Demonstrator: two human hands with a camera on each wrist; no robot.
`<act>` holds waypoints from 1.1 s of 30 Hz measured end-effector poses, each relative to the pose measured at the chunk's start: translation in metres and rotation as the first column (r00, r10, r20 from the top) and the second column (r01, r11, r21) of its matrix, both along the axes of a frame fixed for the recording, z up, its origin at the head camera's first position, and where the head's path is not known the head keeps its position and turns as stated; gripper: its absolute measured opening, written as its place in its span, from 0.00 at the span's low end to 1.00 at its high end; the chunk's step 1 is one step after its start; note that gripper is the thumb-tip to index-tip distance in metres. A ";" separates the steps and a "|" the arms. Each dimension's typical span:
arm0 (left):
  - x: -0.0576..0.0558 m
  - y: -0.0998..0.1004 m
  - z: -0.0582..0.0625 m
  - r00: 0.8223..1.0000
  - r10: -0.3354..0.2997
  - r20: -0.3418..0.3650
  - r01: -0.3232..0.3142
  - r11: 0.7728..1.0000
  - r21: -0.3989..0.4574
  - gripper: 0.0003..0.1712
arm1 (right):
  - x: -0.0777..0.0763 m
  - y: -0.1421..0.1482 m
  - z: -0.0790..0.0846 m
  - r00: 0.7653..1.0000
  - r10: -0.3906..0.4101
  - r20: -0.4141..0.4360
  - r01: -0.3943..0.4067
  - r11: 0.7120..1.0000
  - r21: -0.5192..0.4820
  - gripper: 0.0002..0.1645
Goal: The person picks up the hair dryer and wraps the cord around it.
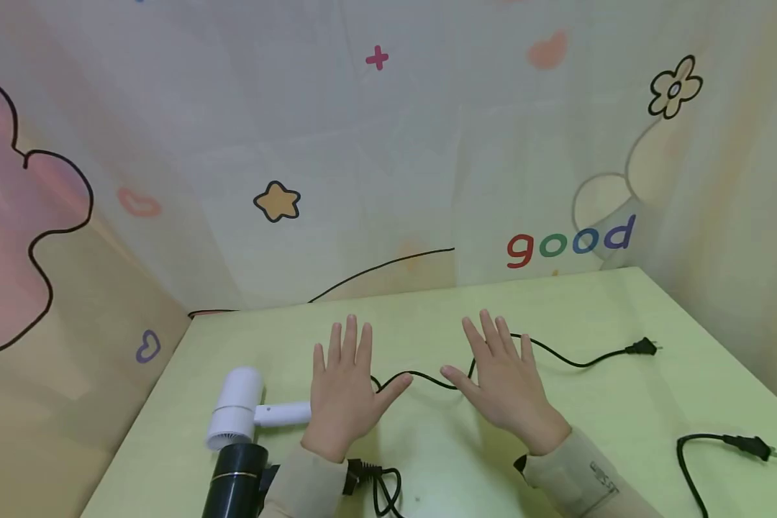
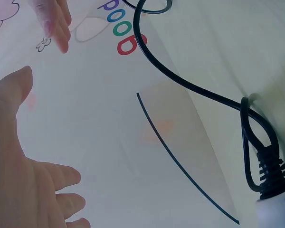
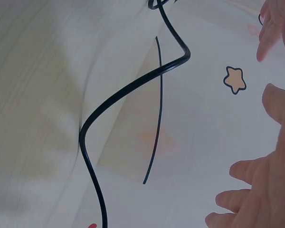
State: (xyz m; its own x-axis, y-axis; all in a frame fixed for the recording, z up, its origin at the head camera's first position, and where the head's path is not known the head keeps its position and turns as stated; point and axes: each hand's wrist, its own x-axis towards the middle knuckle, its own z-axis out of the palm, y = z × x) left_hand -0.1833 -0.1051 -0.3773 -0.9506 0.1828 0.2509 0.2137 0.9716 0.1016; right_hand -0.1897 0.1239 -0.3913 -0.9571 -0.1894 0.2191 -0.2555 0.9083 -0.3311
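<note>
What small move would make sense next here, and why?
Probably lowering the left hand to the handle of the white hair dryer: that hand is open and empty, and in the head view it overlaps the handle's end. The right hand is empty too, but a black cord is nearest it.

A white hair dryer (image 1: 234,410) is lying at head-view eight o'clock, handle (image 1: 283,414) toward three, black cord (image 2: 194,88) winding toward four.

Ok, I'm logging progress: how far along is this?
Done, seemingly: the white hair dryer lies on the table, its black cord loosely extended. In hand: nothing; the left hand and right hand are open, fingers spread. Remaining, perhaps: handling dryer or cord, as neither is held.
</note>
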 end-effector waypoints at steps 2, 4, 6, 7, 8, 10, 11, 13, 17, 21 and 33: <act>0.002 -0.001 0.001 1.000 0.002 -0.001 -0.002 1.000 -0.010 0.57 | 0.002 -0.001 0.000 1.000 0.006 -0.001 -0.006 1.000 0.001 0.51; 0.005 -0.002 0.002 1.000 0.004 -0.003 -0.004 1.000 -0.016 0.57 | 0.004 -0.003 0.001 1.000 0.012 -0.001 -0.012 1.000 0.002 0.51; 0.006 -0.004 0.003 1.000 0.010 -0.006 -0.010 1.000 -0.017 0.56 | 0.006 -0.004 0.002 1.000 0.015 0.001 -0.015 1.000 0.004 0.51; 0.007 -0.004 0.003 1.000 0.016 -0.006 -0.016 1.000 -0.021 0.56 | 0.007 -0.004 0.002 1.000 0.018 0.000 -0.018 1.000 0.004 0.50; 0.008 -0.005 0.004 1.000 0.022 -0.007 -0.022 0.999 -0.024 0.57 | 0.008 -0.005 0.003 1.000 0.021 -0.001 -0.021 1.000 0.003 0.50; 0.010 -0.007 0.005 0.999 0.032 -0.006 -0.032 0.999 -0.029 0.57 | 0.010 -0.007 0.004 1.000 0.029 0.000 -0.029 1.000 -0.002 0.50; 0.011 -0.008 0.005 0.999 0.036 -0.004 -0.036 0.999 -0.032 0.57 | 0.011 -0.008 0.004 0.999 0.032 -0.004 -0.032 0.999 -0.004 0.49; 0.014 -0.010 0.006 0.999 0.040 0.001 -0.040 0.999 -0.031 0.57 | 0.013 -0.010 0.004 0.999 0.037 -0.003 -0.037 0.999 -0.008 0.49; 0.021 -0.014 0.006 0.998 0.051 0.024 -0.051 0.999 -0.017 0.57 | 0.019 -0.015 0.002 0.999 0.048 -0.001 -0.048 0.999 -0.014 0.49; 0.026 -0.019 0.007 0.997 0.072 0.039 -0.072 0.997 -0.006 0.58 | 0.022 -0.021 0.002 0.998 0.061 0.005 -0.061 0.998 -0.009 0.49; 0.035 -0.033 0.007 0.989 0.124 0.079 -0.128 0.991 0.045 0.58 | 0.028 -0.031 -0.001 0.996 0.084 -0.011 -0.084 0.996 0.000 0.49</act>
